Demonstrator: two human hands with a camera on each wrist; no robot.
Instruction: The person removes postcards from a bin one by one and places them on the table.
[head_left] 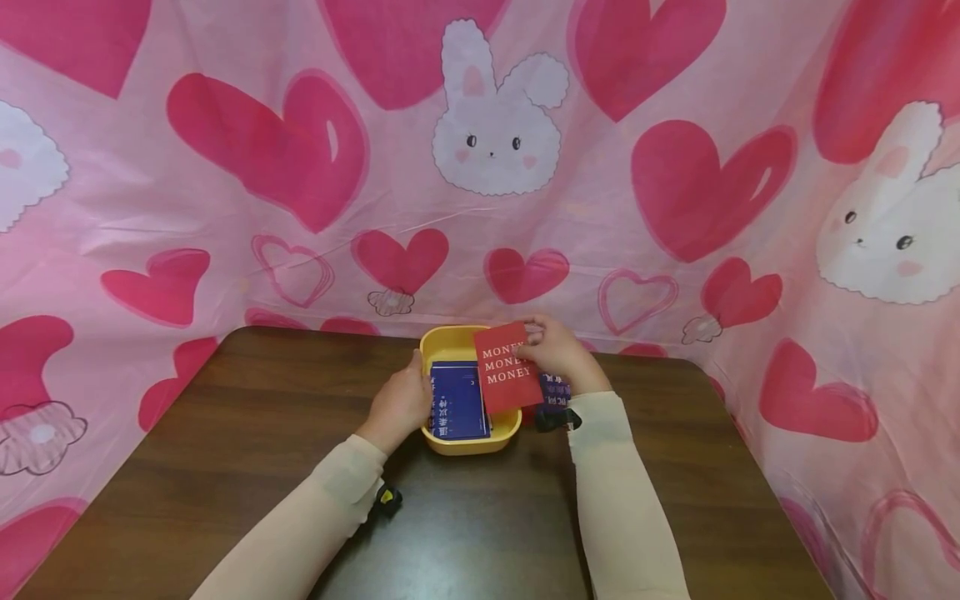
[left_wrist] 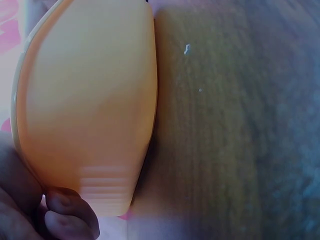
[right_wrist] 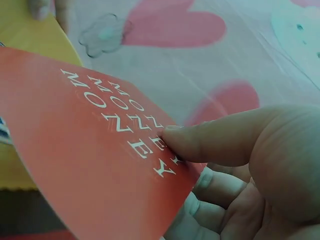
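Note:
A red card printed with "MONEY" three times is pinched between the thumb and fingers of my right hand. In the right wrist view the thumb presses on the lettering of the card, the fingers behind it. The card is tilted over the right part of a yellow plastic basin. My left hand grips the basin's left rim; its curled fingers show against the basin wall. Inside the basin lie blue cards with white characters, partly covered by the red card.
More blue printed cards lie on the dark wooden table right of the basin, partly hidden by my right wrist. Beside them a bit of red shows. A pink curtain with hearts and rabbits hangs behind and around the table.

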